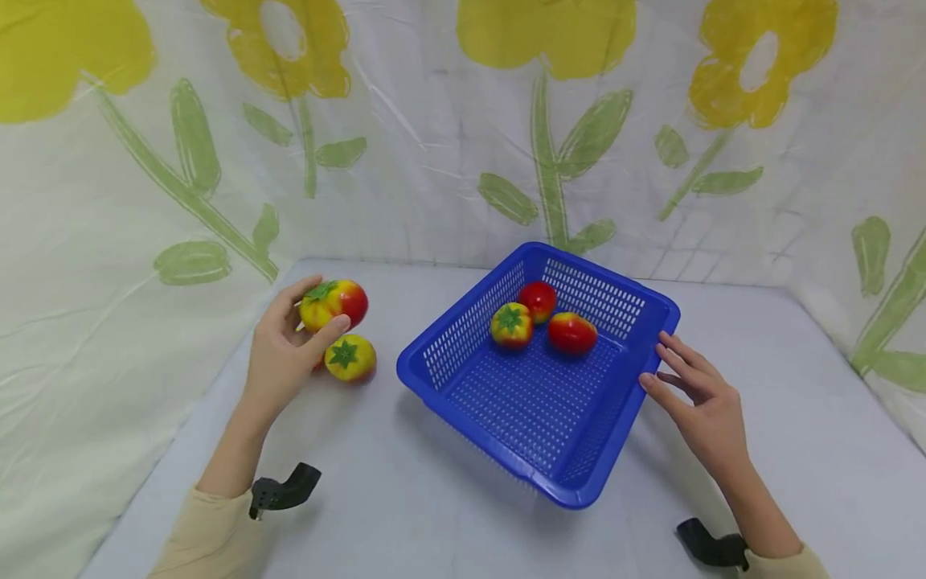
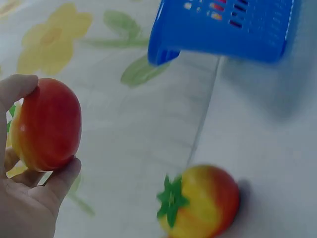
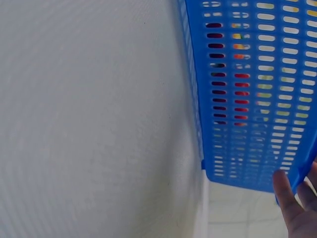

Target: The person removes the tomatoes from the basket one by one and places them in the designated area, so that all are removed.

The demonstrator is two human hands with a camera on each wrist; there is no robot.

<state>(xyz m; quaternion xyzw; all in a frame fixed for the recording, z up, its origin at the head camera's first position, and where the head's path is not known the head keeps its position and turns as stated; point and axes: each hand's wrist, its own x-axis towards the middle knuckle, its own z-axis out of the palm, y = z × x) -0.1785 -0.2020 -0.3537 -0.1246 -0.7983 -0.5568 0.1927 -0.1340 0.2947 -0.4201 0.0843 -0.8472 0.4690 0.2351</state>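
My left hand (image 1: 278, 346) grips a red-and-yellow toy tomato (image 1: 354, 303) with a green leafy top, thumb on one side and fingers on the other. The left wrist view shows the held tomato's red side (image 2: 53, 124) facing the camera. Just below it on the table lies another yellow-and-red tomato (image 1: 350, 359), with a bit of red showing behind my thumb. At the right side of the blue basket (image 1: 499, 454), my right hand (image 1: 705, 406) holds the rim between thumb and fingertips. Inside the basket are three tomatoes (image 1: 572, 333), grouped toward its far side.
A pale table surface (image 1: 405, 523) lies under everything. Behind it hangs a white sheet (image 1: 412, 185) with yellow flowers and green stems. A black wrist mount (image 1: 285, 488) sits on each forearm.
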